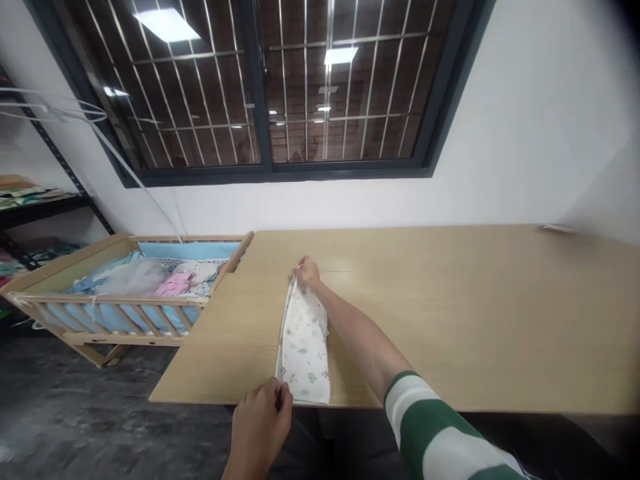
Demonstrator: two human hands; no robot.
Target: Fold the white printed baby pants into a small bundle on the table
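Observation:
A white cloth printed with small pastel figures lies folded into a long narrow shape, running from the table's front edge toward the back. My right hand reaches across the table, its fingers pinched on the cloth's far end. At the near left corner, my left hand is closed with thumb and fingers together on the cloth's edge. The cloth's left side runs fairly straight between both hands. Part of its right edge is hidden by my right forearm.
The wide wood-coloured tabletop stretches right to the wall. Left of it stands a wooden crib with blue lining and fabrics inside. A black shelf, a barred window and a hanging white cable are beyond.

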